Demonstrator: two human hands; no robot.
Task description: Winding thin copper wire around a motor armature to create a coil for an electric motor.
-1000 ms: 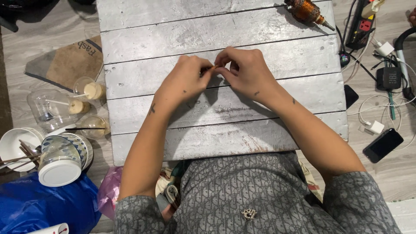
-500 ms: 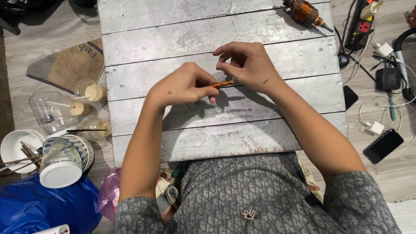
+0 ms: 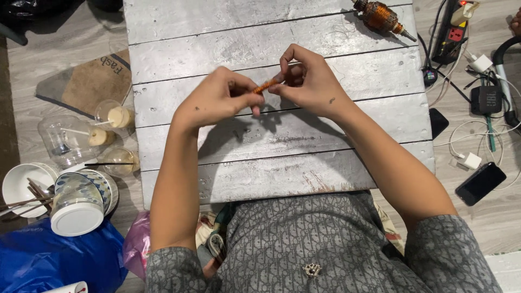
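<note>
My hands, left and right, now lifted off the table, frame centre, both pinching one orange rod, stretched between them.

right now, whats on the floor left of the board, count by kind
Clear plastic cups: 3
Clear jar: 1
White bowl: 1
Patterned plates: 1 stack
White-lidded tub: 1
Brown paper bag: 1
Blue plastic bag: 1
Total: 9
</note>
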